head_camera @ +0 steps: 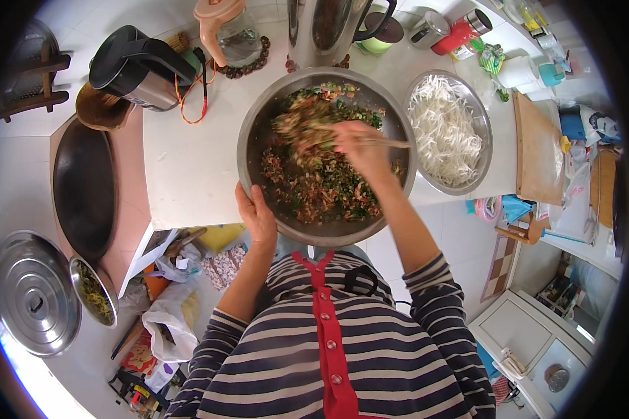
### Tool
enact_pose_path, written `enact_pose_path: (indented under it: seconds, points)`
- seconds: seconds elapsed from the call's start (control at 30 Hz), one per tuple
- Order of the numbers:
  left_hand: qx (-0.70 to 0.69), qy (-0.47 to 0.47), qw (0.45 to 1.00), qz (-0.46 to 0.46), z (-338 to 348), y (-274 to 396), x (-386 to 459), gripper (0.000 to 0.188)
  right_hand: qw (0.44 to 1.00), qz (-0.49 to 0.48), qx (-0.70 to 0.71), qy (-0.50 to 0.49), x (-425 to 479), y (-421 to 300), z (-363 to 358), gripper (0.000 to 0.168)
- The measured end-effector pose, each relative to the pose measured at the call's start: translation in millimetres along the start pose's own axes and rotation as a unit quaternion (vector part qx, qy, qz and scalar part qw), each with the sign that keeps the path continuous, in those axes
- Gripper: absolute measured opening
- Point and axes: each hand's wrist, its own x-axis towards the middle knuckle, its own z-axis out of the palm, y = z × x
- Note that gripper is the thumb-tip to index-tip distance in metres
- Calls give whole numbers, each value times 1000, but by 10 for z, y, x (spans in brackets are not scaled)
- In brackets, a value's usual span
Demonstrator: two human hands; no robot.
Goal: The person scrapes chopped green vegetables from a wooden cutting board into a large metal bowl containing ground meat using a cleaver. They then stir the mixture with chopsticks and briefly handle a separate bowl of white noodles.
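Note:
A large round metal basin (327, 238) stands at the counter's front edge, holding a chopped mixture (320, 191) of green, reddish and pale bits. My left hand (257, 216) grips the basin's rim at its lower left. Over the middle of the basin, my right hand (364, 152) is closed around wooden chopsticks (393, 142), whose thick ends point right. Their tips are lost in a blurred clump of the mixture. Touching or close by the basin's right side, an oval metal dish (490, 141) is filled with white shreds (445, 133).
Behind the basin stand a large metal jug (322, 31), a glass pitcher (236, 39) and a lidded green bowl (380, 34). An electric kettle (141, 73) with a cord is at the left, near a dark wok (85, 188). A wooden board (540, 149) lies right; a red flask (461, 32) lies back right.

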Motion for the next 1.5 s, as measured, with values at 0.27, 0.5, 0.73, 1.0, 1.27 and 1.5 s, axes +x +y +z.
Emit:
enact_pose_path:
  seconds: [0.27,0.5,0.73,1.0,1.27,1.5]
  points:
    - [36,46,998,-26,-30,-42,-289,38,980,146,-45,123,-915,113,-911,25]
    - [37,-82,995,34,-147,172,497,45,940,206,207,174,-1288,84,100,25]
    - [-12,-139,990,18,-146,64,665,39,972,53,169,153,-365,-221,153,30]
    - [13,-118,993,21,-90,54,663,35,983,-114,11,142,-144,251,681,20]
    - [-12,-100,995,21,-120,67,622,35,996,22,75,54,-920,201,-477,22]
    - [26,-88,996,9,-91,51,634,36,978,53,72,189,-325,381,-501,30]
